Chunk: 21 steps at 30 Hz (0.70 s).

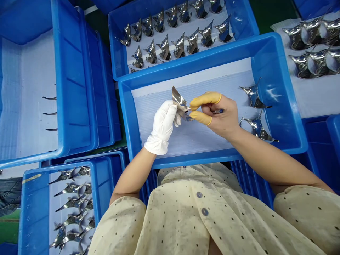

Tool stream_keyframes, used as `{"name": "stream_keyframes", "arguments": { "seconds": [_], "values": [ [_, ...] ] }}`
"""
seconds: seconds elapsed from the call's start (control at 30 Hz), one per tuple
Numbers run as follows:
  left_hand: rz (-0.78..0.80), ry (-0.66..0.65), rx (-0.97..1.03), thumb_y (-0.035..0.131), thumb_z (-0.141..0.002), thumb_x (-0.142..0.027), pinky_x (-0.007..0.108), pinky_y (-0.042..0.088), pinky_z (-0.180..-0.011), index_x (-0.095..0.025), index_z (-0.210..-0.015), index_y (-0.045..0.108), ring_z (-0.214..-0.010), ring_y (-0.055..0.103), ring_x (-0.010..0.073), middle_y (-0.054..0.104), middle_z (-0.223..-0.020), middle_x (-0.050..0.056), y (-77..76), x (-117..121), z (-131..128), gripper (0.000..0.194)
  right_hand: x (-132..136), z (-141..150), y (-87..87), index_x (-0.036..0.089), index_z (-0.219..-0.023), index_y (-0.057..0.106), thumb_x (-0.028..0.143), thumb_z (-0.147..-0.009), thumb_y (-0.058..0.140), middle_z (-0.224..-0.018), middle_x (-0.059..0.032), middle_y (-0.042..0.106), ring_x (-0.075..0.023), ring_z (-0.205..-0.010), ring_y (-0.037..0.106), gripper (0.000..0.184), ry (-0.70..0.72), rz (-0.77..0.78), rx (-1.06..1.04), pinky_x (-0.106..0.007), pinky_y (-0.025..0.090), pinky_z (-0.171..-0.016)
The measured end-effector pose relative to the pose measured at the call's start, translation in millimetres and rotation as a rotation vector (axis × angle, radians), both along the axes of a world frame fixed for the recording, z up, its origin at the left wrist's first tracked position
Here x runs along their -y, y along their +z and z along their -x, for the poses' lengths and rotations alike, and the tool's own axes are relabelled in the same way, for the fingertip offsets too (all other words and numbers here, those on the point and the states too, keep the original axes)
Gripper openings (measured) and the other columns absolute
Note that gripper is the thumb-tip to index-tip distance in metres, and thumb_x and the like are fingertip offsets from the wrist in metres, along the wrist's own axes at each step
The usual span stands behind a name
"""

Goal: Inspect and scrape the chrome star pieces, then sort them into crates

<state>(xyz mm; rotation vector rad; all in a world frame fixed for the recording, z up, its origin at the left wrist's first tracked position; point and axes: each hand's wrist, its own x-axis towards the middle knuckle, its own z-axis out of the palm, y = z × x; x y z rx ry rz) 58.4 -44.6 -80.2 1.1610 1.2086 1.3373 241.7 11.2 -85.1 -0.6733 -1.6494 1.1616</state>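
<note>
My left hand (162, 126), in a white glove, is closed on a shiny curved metal part (178, 97) with a pointed tip. Yellow finger cots cover the thumb and forefinger of my right hand (218, 112), which pinch the part's right edge. A blue item, perhaps a pen, shows only in part among the curled fingers of that hand. Both hands are above a blue plastic bin (265, 53) lined with white sheet. At the bin's right end lie two similar metal parts, one farther back (254, 95) and one nearer (258, 126).
Behind stands another blue bin (117, 42) with rows of metal parts. Stacked blue bins (71, 78) rise at left. At lower left, a bin (34, 212) holds several more parts. Closely lined-up parts (313, 63) lie on white sheet at upper right.
</note>
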Motion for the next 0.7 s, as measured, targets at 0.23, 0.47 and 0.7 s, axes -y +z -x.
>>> {"name": "stream_keyframes", "arguments": {
  "seconds": [0.23,0.47,0.7],
  "values": [
    [0.073,-0.031,0.044,0.068,-0.097,-0.077,0.025,0.044,-0.049,-0.021,-0.091,0.073,-0.050,0.053,0.0110,0.058,-0.058,-0.002,-4.6,2.6,0.3,0.057,-3.4,6.6,2.4,0.024,-0.101,0.081,0.054,-0.083,0.094,-0.089,-0.0008,0.074,-0.0093,-0.061,0.045,0.038,0.012,0.062,-0.102,-0.028,0.044,-0.057],
    [0.052,0.025,0.121,0.036,-0.097,-0.095,0.026,0.045,-0.042,-0.022,-0.128,0.074,-0.047,0.060,0.0131,0.074,-0.074,0.004,2.8,6.7,-3.0,0.087,-28.9,-2.4,-2.0,0.026,-0.116,0.071,0.065,-0.076,0.096,-0.069,0.0113,0.047,-0.0046,-0.046,0.019,0.061,0.057,0.621,-0.348,-0.025,0.017,-0.040],
    [-0.085,0.018,-0.054,0.083,-0.091,-0.064,0.023,0.053,-0.052,-0.026,-0.126,0.076,-0.057,0.062,0.0087,0.080,-0.097,0.003,-3.6,10.3,3.5,0.052,-21.7,0.9,5.8,0.027,-0.110,0.073,0.067,-0.081,0.091,-0.087,0.0048,0.068,-0.0062,-0.052,0.041,0.053,-0.034,0.600,-0.292,-0.027,0.036,-0.045]
  ]
}}
